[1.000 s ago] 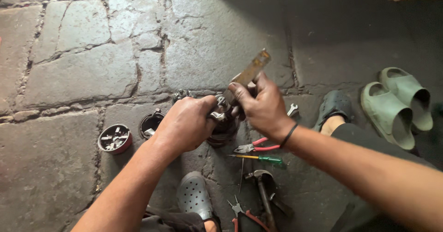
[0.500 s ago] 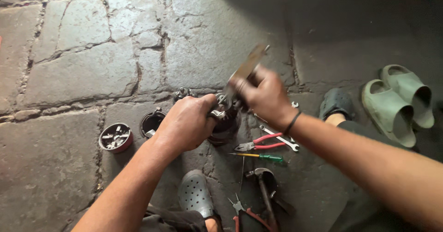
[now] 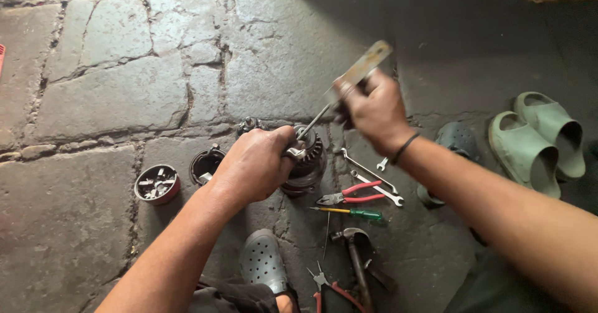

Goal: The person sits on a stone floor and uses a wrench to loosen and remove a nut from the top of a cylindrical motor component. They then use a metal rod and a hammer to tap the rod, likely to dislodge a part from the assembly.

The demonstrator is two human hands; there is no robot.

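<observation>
My left hand (image 3: pixel 255 163) grips a round, dark metal motor part (image 3: pixel 308 163) that stands on the stone floor. My right hand (image 3: pixel 370 107) is closed around the clear yellowish handle of a screwdriver (image 3: pixel 352 79). Its shaft slants down and left to the top of the motor part, just beside my left thumb. The part's lower body is hidden behind my left hand.
Two wrenches (image 3: pixel 374 179), red-handled pliers (image 3: pixel 349 194), a green screwdriver (image 3: pixel 352 213), a hammer (image 3: pixel 355 251) and small pliers (image 3: pixel 327 288) lie on the floor to the right. Two round metal cups (image 3: pixel 156 184) (image 3: pixel 205 163) sit left. Green slippers (image 3: pixel 539 142) lie far right; grey clogs (image 3: pixel 261 260) are on my feet.
My right hand has lifted and swung right with the screwdriver, tilting its handle higher. The wrenches under it are now uncovered. My left hand keeps its hold.
</observation>
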